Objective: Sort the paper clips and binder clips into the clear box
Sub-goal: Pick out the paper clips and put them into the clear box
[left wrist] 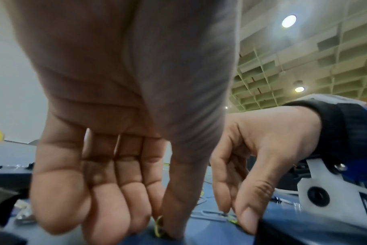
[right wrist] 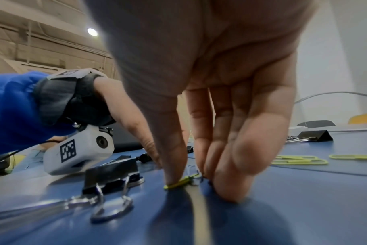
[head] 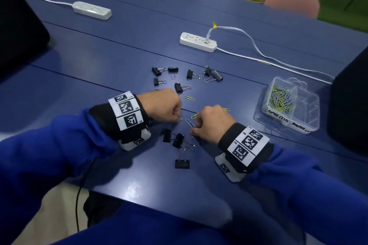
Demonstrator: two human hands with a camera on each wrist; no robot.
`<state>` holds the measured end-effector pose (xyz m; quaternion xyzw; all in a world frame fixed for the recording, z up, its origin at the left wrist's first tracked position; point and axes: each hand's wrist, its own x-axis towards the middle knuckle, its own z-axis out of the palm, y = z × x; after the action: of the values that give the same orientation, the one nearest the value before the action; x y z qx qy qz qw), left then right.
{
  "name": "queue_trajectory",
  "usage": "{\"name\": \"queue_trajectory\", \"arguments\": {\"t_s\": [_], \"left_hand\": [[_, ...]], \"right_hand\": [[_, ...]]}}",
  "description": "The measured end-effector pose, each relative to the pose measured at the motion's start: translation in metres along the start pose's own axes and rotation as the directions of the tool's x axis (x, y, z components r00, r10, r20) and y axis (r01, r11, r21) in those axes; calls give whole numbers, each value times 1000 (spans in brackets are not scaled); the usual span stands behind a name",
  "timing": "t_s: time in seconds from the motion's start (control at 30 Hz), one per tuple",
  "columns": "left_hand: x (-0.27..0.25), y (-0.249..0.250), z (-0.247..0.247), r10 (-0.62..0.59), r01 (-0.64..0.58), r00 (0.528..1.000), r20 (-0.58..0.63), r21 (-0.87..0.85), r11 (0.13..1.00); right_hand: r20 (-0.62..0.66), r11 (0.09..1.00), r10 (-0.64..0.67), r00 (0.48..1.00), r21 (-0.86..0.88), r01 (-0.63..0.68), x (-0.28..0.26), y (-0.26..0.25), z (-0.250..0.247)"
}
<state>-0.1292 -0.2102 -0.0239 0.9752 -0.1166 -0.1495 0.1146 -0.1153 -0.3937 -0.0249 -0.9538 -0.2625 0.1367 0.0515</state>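
Observation:
Both hands are down on the blue table among the loose clips. My left hand pinches a yellow-green paper clip between thumb and forefinger. My right hand pinches another yellow-green paper clip against the table with thumb and fingertips. A silver paper clip lies between the hands and a green one just beyond. Several black binder clips lie scattered in front of and behind the hands. The clear box stands to the right. Its left compartment holds a heap of paper clips.
One white power strip with its cable lies behind the clips, another at the far left. Black objects stand at the left edge and the right edge. The table's near edge is close to my body.

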Motion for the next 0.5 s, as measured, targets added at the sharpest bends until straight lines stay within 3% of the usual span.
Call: {"name": "queue_trajectory", "arguments": {"t_s": [0.1, 0.27, 0.33, 0.5], "left_hand": [[4, -4, -1, 8, -8, 1000, -25, -21, 1000], [29, -4, -17, -16, -18, 979, -201, -164, 986], [41, 0, -23, -16, -8, 987, -163, -145, 989], [56, 6, -21, -56, 51, 993, -107, -52, 997]], "right_hand": [[11, 1000, -11, 1000, 5, 11, 2, 1, 0], [14, 998, -42, 999, -56, 42, 1, 6, 0], [41, 994, -63, 997, -90, 66, 0, 9, 1], [120, 996, -69, 990, 63, 62, 1, 29, -5]]}}
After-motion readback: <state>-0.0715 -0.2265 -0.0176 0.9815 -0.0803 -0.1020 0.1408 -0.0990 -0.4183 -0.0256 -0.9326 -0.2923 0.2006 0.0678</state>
